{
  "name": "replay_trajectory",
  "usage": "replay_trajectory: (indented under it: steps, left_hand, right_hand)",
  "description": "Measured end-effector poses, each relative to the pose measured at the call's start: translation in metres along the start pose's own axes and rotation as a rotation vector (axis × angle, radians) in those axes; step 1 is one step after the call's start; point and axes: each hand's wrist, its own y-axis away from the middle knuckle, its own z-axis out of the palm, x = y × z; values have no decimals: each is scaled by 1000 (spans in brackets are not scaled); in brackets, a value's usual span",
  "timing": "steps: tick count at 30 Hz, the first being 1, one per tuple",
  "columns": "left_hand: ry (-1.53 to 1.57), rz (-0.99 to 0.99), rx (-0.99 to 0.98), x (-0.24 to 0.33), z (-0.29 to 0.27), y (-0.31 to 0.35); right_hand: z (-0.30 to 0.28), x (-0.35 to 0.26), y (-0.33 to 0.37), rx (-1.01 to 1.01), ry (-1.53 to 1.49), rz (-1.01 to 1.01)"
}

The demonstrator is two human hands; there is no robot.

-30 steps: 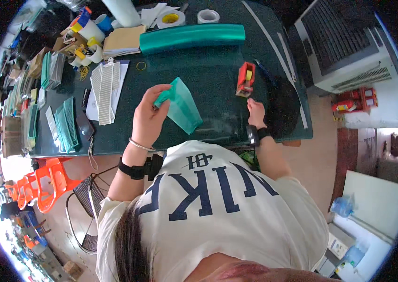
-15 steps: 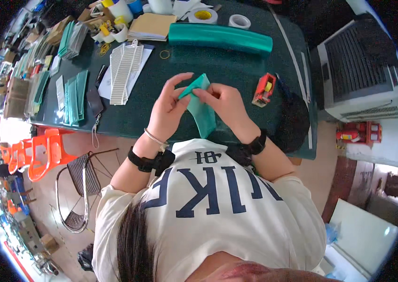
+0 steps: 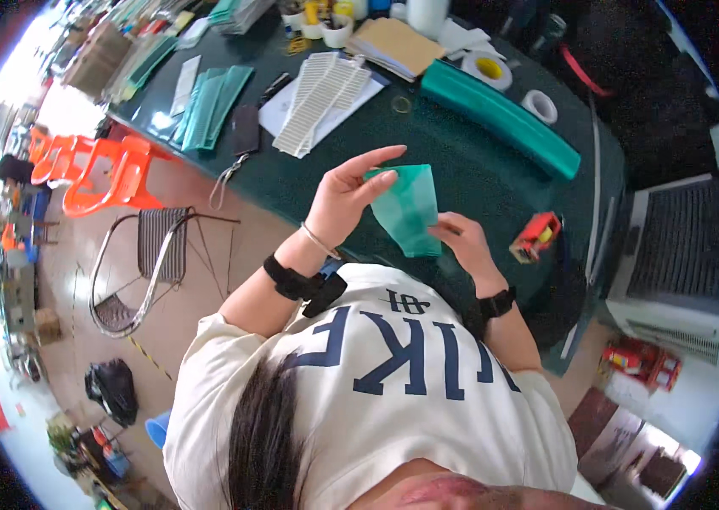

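Observation:
A piece of translucent green plastic film [image 3: 406, 212] hangs upright between my hands over the near edge of the table. My left hand [image 3: 351, 194] grips its upper left corner under the thumb, with the index finger stretched out above. On the film's lower right edge, the thumb and fingers of my right hand [image 3: 466, 244] are pinched together. To the right of that hand stands a red tape dispenser [image 3: 535, 237]. Beyond the film lies a long roll of the same green material [image 3: 500, 119].
White ruled strips [image 3: 317, 102] lie on paper left of the roll, beside a dark phone-like object [image 3: 245, 129] with a strap. Green strips [image 3: 213, 106] sit farther left. Tape rolls [image 3: 540, 106] and brown envelopes [image 3: 398, 47] are at the back. A chair [image 3: 161, 246] stands left of me.
The film, folded over before, is now spread flatter. My right hand has shifted from its top to its lower right edge. The whole view has turned and shifted.

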Motion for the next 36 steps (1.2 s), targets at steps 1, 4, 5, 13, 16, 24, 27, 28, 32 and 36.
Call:
replay_trajectory:
  steps: [1, 4, 5, 13, 16, 24, 27, 28, 32, 36]
  left_hand:
    - [-5, 7, 30, -5, -10, 1]
    - [184, 1, -24, -23, -43, 4]
    - [185, 5, -12, -28, -55, 3]
    - [-702, -191, -317, -120, -160, 5]
    - [-974, -6, -188, -146, -148, 19]
    - [-1104, 186, -392, -173, -175, 3]
    - [-1044, 209, -391, -160, -197, -14]
    - [-1014, 218, -392, -156, -205, -16]
    - [-1056, 285, -49, -147, -247, -34]
    - [-1114, 63, 612, -127, -299, -51]
  right_hand:
    - [3, -4, -3, 78, 82, -81]
    - [8, -11, -18, 224, 240, -254]
    - [6, -11, -23, 297, 430, -395]
    - [24, 37, -64, -72, 900, -446]
    - [30, 37, -85, -242, 803, -323]
    - [28, 4, -245, -58, 424, -3]
    - [34, -1, -300, -85, 293, 92]
    - [39, -7, -311, -32, 222, 213]
    - [62, 1, -337, 2, 91, 379]
    - [96, 8, -349, -23, 20, 416]
